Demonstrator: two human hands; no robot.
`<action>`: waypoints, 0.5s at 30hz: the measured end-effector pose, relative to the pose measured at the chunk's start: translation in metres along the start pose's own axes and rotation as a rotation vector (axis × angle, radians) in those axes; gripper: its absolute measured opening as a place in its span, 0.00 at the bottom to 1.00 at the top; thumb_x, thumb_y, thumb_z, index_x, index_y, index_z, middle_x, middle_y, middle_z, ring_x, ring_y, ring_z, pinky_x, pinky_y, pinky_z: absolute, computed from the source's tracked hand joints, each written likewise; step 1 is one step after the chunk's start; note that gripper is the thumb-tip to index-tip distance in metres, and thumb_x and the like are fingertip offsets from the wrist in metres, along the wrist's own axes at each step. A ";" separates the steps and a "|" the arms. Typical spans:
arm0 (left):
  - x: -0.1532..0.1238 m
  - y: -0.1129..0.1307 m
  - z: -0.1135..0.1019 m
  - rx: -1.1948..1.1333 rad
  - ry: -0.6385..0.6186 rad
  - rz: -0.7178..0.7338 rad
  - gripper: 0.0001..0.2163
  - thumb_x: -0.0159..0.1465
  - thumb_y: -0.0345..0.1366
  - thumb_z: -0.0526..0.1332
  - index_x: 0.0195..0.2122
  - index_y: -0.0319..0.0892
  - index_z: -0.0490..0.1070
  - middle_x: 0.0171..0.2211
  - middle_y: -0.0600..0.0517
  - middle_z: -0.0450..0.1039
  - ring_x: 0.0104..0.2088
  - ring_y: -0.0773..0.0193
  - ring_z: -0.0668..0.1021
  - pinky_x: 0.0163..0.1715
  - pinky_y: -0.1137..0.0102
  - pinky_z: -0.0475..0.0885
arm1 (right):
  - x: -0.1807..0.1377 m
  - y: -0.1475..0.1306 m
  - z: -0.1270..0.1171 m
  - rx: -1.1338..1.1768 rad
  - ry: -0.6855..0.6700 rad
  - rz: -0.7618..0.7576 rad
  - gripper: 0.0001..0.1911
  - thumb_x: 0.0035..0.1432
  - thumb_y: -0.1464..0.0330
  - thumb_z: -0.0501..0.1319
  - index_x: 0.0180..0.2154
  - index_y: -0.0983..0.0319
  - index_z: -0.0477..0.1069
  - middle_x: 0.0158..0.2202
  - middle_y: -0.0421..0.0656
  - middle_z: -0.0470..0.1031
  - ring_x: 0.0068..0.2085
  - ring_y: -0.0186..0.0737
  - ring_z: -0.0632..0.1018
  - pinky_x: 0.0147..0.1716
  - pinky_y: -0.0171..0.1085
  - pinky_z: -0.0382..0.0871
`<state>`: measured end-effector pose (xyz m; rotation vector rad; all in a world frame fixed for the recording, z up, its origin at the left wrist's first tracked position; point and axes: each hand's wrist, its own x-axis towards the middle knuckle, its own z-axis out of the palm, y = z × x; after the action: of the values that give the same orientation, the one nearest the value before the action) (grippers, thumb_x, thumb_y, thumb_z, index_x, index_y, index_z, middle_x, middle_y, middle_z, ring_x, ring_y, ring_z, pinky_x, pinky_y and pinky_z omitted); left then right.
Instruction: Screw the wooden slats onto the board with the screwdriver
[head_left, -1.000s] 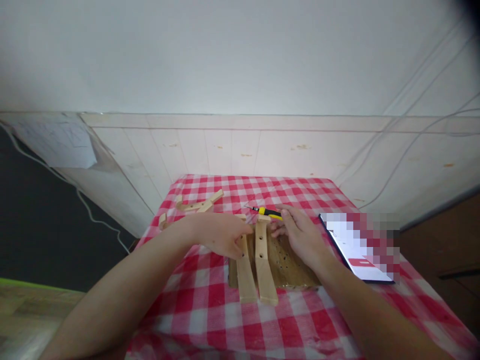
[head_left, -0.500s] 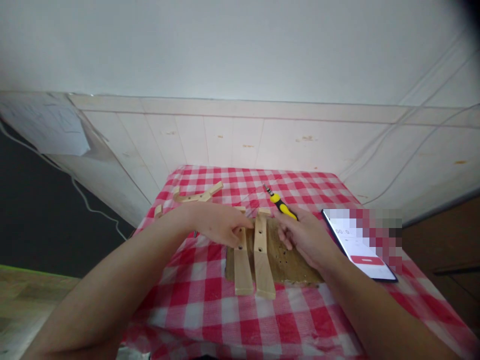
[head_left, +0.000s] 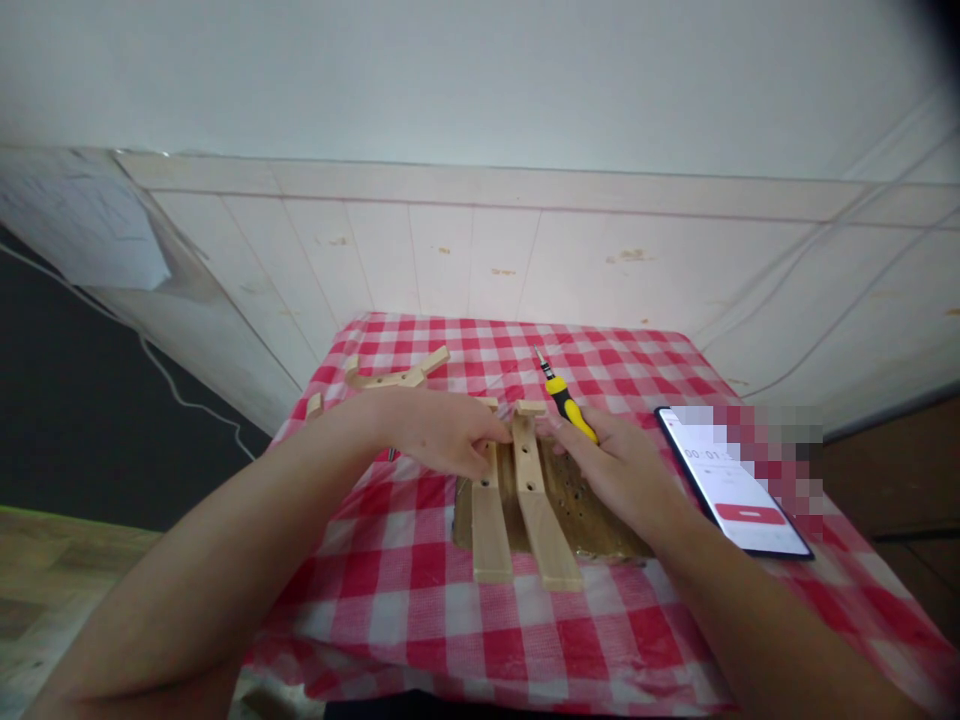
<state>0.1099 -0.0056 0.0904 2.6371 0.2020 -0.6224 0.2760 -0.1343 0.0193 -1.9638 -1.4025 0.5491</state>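
- Pale wall panels rise behind the tabletop (head_left: pixel 420 590), which wears a red-and-white checked cloth.
- We see a dark wooden board (head_left: pixel 592 515) lying at the middle of the cloth, with two light wooden slats across it: the left slat (head_left: pixel 487 515) and the right slat (head_left: pixel 541 500), each drilled with holes.
- Our left hand (head_left: pixel 442 432) rests on the far end of the left slat, fingers curled narrowly around it and holding it down.
- Our right hand (head_left: pixel 626 470) lies over the board, its fingers (head_left: pixel 559 428) touching the far end of the right slat; a yellow-handled screwdriver (head_left: pixel 566 398) is tucked against the hand, tip pointing away from us. How firmly the hand grips it we cannot tell, as the handle seems partly hidden under the hand.
- Compared with half a second ago, the right slat has swung: its near end now splays out to the right, so the two slats sit further apart at our side while their far ends stay close.
- A phone (head_left: pixel 739 480) with a lit screen lies just right of the board.
- Near the far left corner lie loose wooden pieces (head_left: pixel 397 375), well apart from the hands.
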 end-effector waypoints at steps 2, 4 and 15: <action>0.001 0.000 0.000 -0.016 0.015 -0.004 0.16 0.59 0.30 0.56 0.48 0.40 0.74 0.38 0.49 0.77 0.34 0.63 0.75 0.37 0.70 0.67 | 0.000 0.000 0.000 -0.002 -0.004 -0.014 0.24 0.62 0.48 0.51 0.27 0.60 0.68 0.26 0.41 0.74 0.29 0.39 0.74 0.26 0.36 0.58; 0.001 0.000 0.000 -0.031 0.023 -0.012 0.17 0.59 0.30 0.56 0.49 0.41 0.74 0.37 0.50 0.77 0.34 0.63 0.75 0.38 0.70 0.68 | 0.000 0.001 0.000 -0.011 0.000 -0.002 0.24 0.62 0.48 0.51 0.28 0.60 0.69 0.27 0.41 0.75 0.30 0.39 0.74 0.26 0.36 0.58; 0.002 0.001 -0.001 -0.077 -0.017 -0.040 0.18 0.59 0.29 0.55 0.50 0.38 0.72 0.30 0.53 0.73 0.27 0.67 0.71 0.27 0.73 0.62 | 0.002 0.000 0.000 -0.033 0.005 0.036 0.22 0.62 0.50 0.53 0.28 0.60 0.70 0.27 0.41 0.77 0.31 0.40 0.76 0.27 0.36 0.59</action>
<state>0.1126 -0.0062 0.0903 2.5586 0.2685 -0.6370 0.2771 -0.1326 0.0194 -2.0191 -1.3842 0.5403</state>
